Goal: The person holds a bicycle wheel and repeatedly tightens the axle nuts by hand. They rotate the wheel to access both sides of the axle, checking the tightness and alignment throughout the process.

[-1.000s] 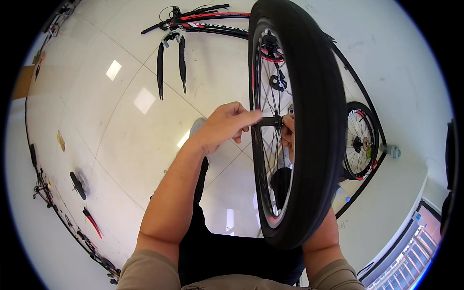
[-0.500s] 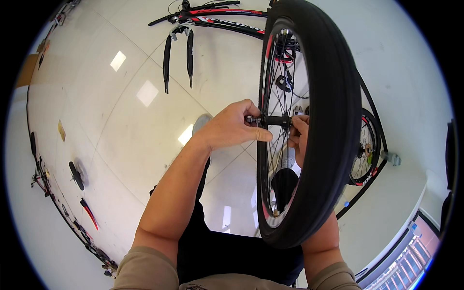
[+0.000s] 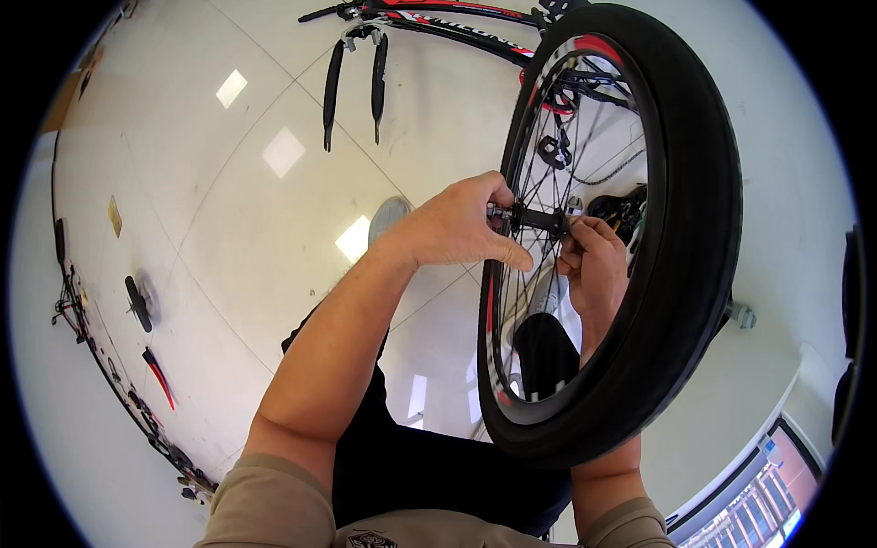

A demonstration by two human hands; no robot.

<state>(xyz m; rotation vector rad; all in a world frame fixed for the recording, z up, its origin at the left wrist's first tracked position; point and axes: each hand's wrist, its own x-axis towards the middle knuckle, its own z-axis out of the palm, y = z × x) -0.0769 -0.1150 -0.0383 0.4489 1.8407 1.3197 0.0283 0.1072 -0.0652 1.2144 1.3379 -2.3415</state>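
A bicycle wheel (image 3: 696,219) with a thick black tyre is held up in front of me, tilted, its spokes and black hub (image 3: 541,220) facing me. My left hand (image 3: 464,224) is closed round the axle end on the hub's left side, thumb stretched past the spokes. At the hub's other end, my right hand (image 3: 598,265) pinches the axle with thumb and fingertips. The right forearm is partly hidden behind the rim and tyre. Whether a small part sits in the right fingertips cannot be made out.
Beyond the wheel lies a black and red bicycle frame (image 3: 457,29) with its fork (image 3: 378,87) on the tiled floor. A pedal (image 3: 553,152) shows through the spokes. Left are a round black part (image 3: 139,303), a red and black strip (image 3: 159,377) and more bike parts (image 3: 137,416).
The wheel has tilted and shifted to the right, its face opening more towards me. Both hands have moved right with it, and more of the right hand shows through the spokes.
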